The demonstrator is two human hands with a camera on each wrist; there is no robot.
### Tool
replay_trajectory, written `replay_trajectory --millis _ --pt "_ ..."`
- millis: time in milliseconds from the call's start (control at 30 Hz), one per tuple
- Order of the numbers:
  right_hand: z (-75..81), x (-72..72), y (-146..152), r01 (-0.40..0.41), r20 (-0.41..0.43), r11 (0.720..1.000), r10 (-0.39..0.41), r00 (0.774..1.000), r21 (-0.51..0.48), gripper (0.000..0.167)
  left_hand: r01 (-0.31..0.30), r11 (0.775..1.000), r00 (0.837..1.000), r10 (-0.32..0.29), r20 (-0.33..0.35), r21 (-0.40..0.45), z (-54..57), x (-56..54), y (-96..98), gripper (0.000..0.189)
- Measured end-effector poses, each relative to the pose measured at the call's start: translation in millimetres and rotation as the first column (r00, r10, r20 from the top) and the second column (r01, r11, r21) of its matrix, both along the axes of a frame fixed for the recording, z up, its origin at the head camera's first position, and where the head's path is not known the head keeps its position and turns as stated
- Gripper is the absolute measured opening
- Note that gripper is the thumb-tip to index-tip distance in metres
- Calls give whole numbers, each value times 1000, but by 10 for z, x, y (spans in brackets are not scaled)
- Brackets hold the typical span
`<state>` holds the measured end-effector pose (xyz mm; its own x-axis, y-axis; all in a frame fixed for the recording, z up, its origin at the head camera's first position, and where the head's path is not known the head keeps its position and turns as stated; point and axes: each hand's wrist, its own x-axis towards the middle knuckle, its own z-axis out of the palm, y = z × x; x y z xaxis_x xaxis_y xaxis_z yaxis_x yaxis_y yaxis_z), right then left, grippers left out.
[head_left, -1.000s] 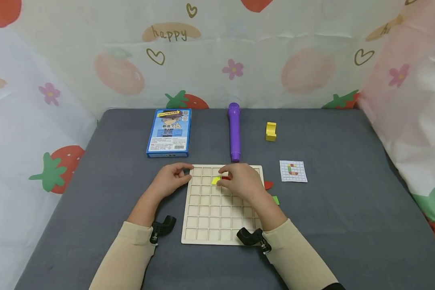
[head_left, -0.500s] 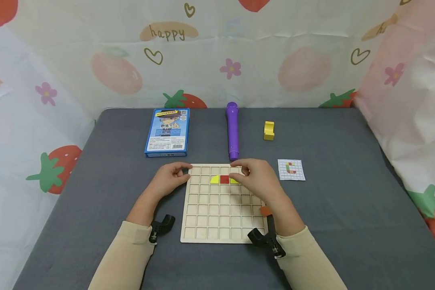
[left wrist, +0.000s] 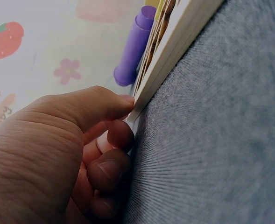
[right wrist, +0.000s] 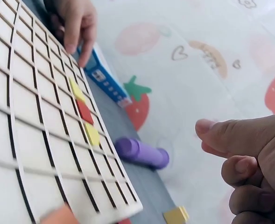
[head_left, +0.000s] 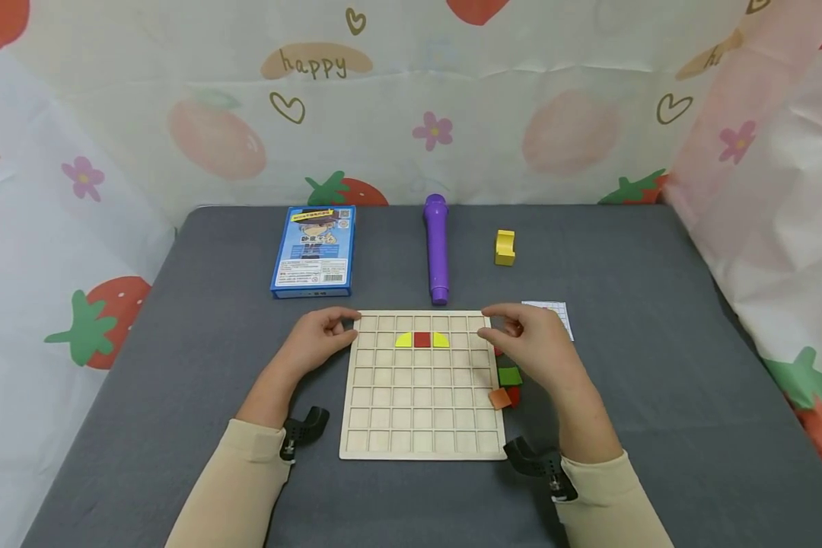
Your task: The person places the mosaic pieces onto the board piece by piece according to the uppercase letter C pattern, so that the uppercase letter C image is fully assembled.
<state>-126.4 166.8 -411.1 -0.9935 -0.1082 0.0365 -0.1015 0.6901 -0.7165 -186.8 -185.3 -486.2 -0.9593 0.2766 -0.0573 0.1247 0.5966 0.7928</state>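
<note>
The flat, pale wooden board (head_left: 412, 397) with a square raised grid lies on the grey cloth-covered desk (head_left: 383, 498), between the fingers of the two hands. The left hand (head_left: 317, 337) holds it at the far left corner, thumb and forefinger on its edge, the other fingers curled in. The right hand (head_left: 537, 339) grips nothing: its thumb and forefinger stand slightly apart near the far right corner, the rest loosely bent.

Three pieces fill neighbouring cells of one row, midway between the two sets of fingers and one row in from the far edge: a bright yellow quarter-round tile (head_left: 403, 340) on the left fingers' side, a flat red square tile (head_left: 422, 339) in the middle and a second yellow quarter-round tile (head_left: 441, 340) towards the right fingers. The yellow curves face outward (a neat mirrored pair).

Nearer the person than the right fingers, a green four-sided tile (head_left: 510, 376) lies beside the board, and an orange square tile (head_left: 499, 398) sits askew over its edge, partly covering a red piece (head_left: 514, 396). Beyond the fingers are a purple microphone-shaped stick (head_left: 437, 251), a notched yellow block (head_left: 504, 248) and a blue printed box (head_left: 313, 251).
</note>
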Motion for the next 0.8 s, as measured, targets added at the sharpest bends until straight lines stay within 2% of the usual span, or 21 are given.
replay_trajectory --millis 167,367,500,667,800 --pt "-65 71 209 28 -4 1000 -28 1000 10 32 0 1000 1000 0 2 -3 -11 -6 -3 32" --pt "-180 161 435 40 35 999 -41 999 37 32 -1 1000 1000 1 -2 -4 -15 -7 -8 32" --pt "-266 225 545 15 91 999 -20 996 51 32 -1 1000 1000 1 -1 -3 -13 -3 -11 32" --pt "-391 280 609 -42 168 999 39 985 15 32 -3 1000 1000 3 -2 0 -10 1 -12 33" --pt "-484 290 606 -92 196 996 91 976 -6 32 -4 1000 1000 4 -4 2 -11 4 -11 33"
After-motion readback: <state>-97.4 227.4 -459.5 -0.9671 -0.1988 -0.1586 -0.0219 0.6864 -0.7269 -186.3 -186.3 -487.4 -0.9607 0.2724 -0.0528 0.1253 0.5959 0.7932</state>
